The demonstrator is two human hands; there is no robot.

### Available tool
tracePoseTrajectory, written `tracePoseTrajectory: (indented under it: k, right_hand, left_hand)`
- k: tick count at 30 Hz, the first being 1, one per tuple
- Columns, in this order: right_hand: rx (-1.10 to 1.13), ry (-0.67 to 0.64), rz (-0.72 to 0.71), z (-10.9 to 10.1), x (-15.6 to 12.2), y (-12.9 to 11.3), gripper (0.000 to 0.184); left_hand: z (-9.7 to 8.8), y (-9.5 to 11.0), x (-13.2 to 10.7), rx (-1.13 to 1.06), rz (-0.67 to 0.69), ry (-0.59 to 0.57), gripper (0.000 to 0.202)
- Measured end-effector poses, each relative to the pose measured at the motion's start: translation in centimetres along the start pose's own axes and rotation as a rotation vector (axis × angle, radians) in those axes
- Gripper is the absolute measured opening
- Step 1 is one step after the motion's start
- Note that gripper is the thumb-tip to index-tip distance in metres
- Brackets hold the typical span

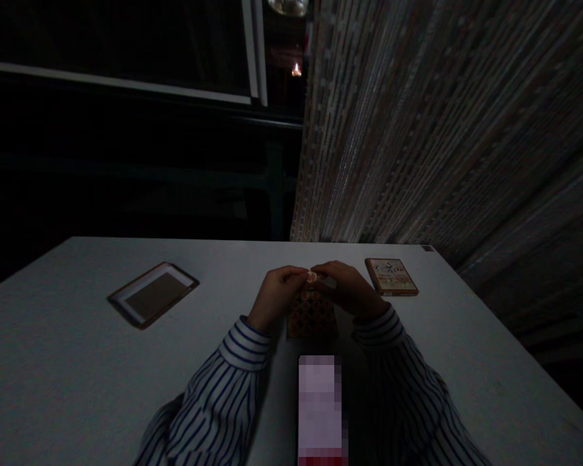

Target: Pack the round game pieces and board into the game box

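Between my fingertips is a small round Chinese chess piece (311,277), pale with a reddish mark on its face. My left hand (280,291) pinches it from the left. My right hand (348,288) is closed at its right side, fingers bent over it. Just below them on the table lies a box (313,335) filled with several round chess pieces (311,315) set in rows. Its far part is partly covered by my hands, and shadow darkens the rest.
A white table (68,349) spans the view. To the left lies a shallow tray-like lid (153,294); at the right, a flat printed box (392,277). A lit phone (320,404), its screen blurred, is near me. A string curtain (369,129) hangs beyond the far right edge.
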State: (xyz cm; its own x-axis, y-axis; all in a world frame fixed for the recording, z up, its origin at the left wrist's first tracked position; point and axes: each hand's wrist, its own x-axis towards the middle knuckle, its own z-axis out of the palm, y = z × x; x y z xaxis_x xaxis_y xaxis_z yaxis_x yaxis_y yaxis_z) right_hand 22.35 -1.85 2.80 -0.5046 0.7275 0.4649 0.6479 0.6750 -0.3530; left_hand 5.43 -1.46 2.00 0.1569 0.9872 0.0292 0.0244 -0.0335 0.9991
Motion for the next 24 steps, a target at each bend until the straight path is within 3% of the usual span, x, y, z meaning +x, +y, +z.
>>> tracePoseTrajectory:
  k: [16,19,24]
  right_hand:
    - [-0.018,-0.078,0.034,-0.1,0.0,0.1,0.022]
    - [-0.029,-0.108,0.054,-0.2,0.0,0.2,0.021]
    - [-0.057,-0.138,0.092,-0.2,-0.2,0.8,0.023]
  left_hand:
    - [0.2,-0.8,0.2,0.009,-0.027,-0.052,0.024]
    - [0.1,-1.0,0.3,0.071,-0.003,-0.065,0.025]
    - [-0.5,-1.5,0.7,0.258,0.074,0.022,0.024]
